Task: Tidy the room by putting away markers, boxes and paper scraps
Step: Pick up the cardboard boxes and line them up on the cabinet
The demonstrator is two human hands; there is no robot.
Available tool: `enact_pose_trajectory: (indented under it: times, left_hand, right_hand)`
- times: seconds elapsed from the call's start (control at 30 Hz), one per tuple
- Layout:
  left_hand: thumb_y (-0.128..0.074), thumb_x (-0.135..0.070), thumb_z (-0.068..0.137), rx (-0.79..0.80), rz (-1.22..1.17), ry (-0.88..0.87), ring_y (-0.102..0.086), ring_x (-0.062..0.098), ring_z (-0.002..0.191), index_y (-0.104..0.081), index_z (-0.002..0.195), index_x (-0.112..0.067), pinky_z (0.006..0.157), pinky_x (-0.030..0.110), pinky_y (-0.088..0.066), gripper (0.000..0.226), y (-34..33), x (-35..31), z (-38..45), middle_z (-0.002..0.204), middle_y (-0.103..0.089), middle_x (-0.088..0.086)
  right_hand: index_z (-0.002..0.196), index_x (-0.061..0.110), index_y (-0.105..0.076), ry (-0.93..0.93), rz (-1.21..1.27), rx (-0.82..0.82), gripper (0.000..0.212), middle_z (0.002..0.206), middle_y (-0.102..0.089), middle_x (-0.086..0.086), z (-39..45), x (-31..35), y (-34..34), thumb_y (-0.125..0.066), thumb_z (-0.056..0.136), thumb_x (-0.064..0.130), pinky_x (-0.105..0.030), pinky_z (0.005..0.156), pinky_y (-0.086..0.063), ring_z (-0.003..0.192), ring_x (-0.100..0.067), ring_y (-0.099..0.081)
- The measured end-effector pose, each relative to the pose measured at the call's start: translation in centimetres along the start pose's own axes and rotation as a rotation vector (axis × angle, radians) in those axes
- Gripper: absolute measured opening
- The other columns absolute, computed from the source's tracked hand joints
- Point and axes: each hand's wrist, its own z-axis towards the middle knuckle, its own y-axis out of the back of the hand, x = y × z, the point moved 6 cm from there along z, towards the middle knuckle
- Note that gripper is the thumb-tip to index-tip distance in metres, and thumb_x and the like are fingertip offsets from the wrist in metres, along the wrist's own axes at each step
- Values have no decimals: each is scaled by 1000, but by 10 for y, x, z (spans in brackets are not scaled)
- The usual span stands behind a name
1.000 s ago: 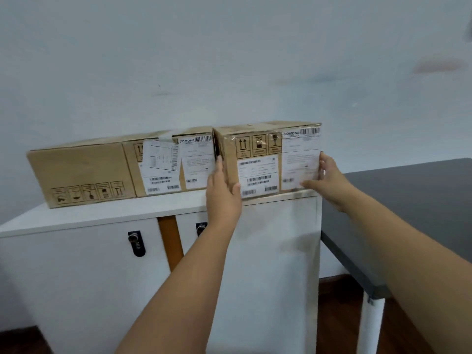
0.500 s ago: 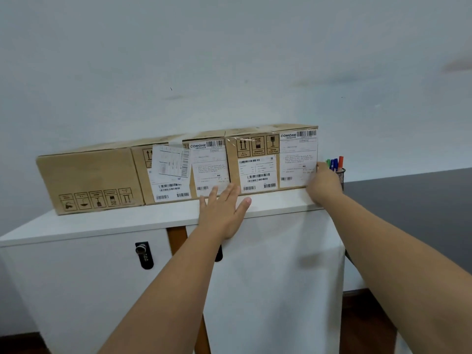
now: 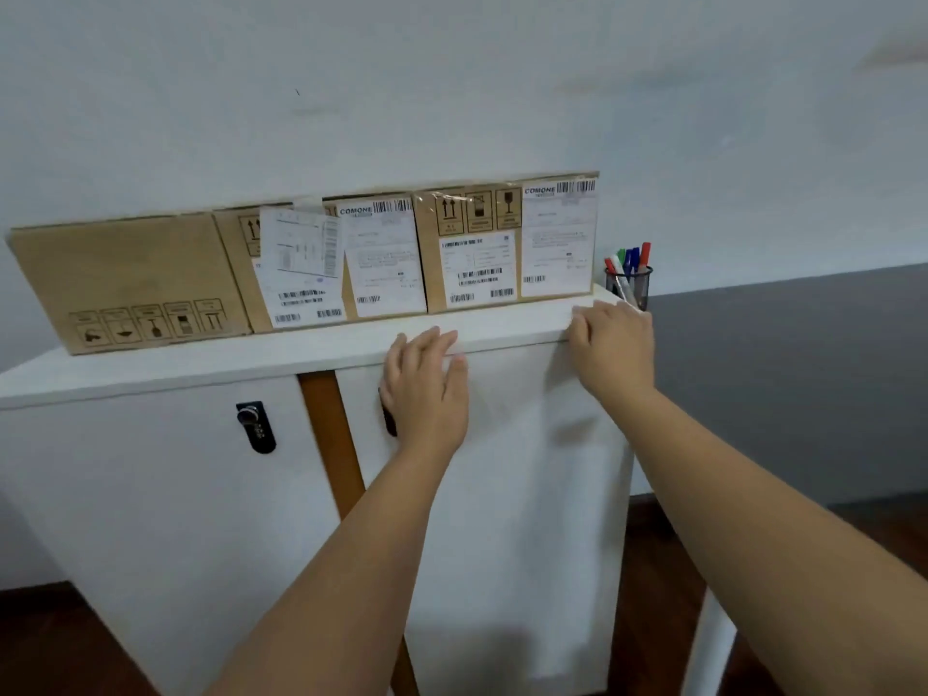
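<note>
Three cardboard boxes stand in a row against the wall on top of a white cabinet [image 3: 150,374]: a plain left box [image 3: 125,278], a middle box [image 3: 331,263] and a right box [image 3: 507,243], the last two covered in shipping labels. My left hand [image 3: 427,389] hovers in front of the cabinet's top edge, fingers straight, holding nothing. My right hand [image 3: 610,349] sits at the cabinet's right front corner, fingers relaxed and empty, below the right box. A mesh cup of coloured markers [image 3: 630,281] stands just right of the boxes.
The cabinet front has two combination locks, the left lock [image 3: 256,427] visible and the other partly behind my left hand. A dark grey table [image 3: 803,374] with a white leg [image 3: 710,640] adjoins the cabinet on the right. Dark wooden floor lies below.
Both hands have let go of the right box and drawn back toward me, down to the cabinet's front edge. The box now stands flush beside the middle box.
</note>
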Motion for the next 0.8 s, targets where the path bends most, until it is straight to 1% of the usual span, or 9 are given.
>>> enact_pose_trajectory:
  times: [0.07,0.13,0.2,0.3,0.4,0.5,0.6,0.7,0.8]
  left_hand:
    - [-47,-32,98,-29,-227,41,-24,17,146,-56,135,-25,120,38,-18,39,-15,1,-37,154,-35,-7]
    - [-47,-29,97,17,-368,155,-32,15,142,-54,137,-23,118,34,-25,40,-38,7,-78,154,-33,-5]
    - [-49,-26,100,100,-427,330,-35,11,135,-54,135,-25,114,30,-28,35,-63,20,-127,148,-38,-6]
    - [-56,-36,88,300,-561,715,-53,19,120,-61,121,-20,104,38,-43,38,-118,61,-213,129,-56,1]
    - [-51,-43,67,549,-557,1030,-65,39,102,-62,113,-8,87,48,-54,59,-196,129,-322,106,-67,19]
    - [-53,-34,74,743,-353,1097,-64,37,99,-64,109,-12,83,41,-53,42,-186,122,-397,106,-67,15]
    - [-57,-26,92,814,-335,1215,-59,23,100,-56,114,-22,84,31,-49,23,-171,112,-458,106,-61,-1]
    - [-56,-21,94,905,-272,1243,-57,15,78,-65,86,-18,64,26,-41,12,-169,120,-519,95,-67,4]
    - [-59,-34,94,1050,-206,1328,-57,22,104,-57,124,-15,81,29,-44,36,-169,126,-581,124,-60,8]
  right_hand:
    - [141,16,-47,6,64,106,49,153,-37,-10,-31,-2,2,-44,94,27,-45,117,-18,143,-30,-26]
    - [146,18,-40,10,46,218,56,160,-19,-10,-67,-4,4,-51,92,25,-43,119,-14,148,-28,-16]
    - [133,17,-56,108,-11,259,43,154,-31,-14,-112,-5,2,-52,91,25,-43,115,-26,143,-31,-28]
    - [103,12,-73,513,-66,335,32,124,-61,-18,-206,-1,-16,-52,79,19,-46,88,-52,114,-38,-58]
    - [101,15,-73,674,-101,623,38,106,-66,-9,-305,-30,-49,-47,75,23,-39,77,-51,97,-30,-63]
    - [119,21,-64,491,-186,1018,38,119,-57,-6,-382,-98,-79,-48,85,25,-39,89,-45,110,-27,-53]
    - [135,29,-51,44,-290,1296,45,139,-44,-4,-443,-193,-99,-52,91,34,-40,102,-42,127,-26,-41]
    - [139,27,-48,-405,-324,1362,49,143,-44,-6,-497,-265,-97,-54,91,36,-41,104,-42,128,-28,-44]
    - [137,20,-50,-625,-307,1373,48,137,-51,-8,-547,-307,-90,-54,90,30,-39,102,-44,124,-28,-50]
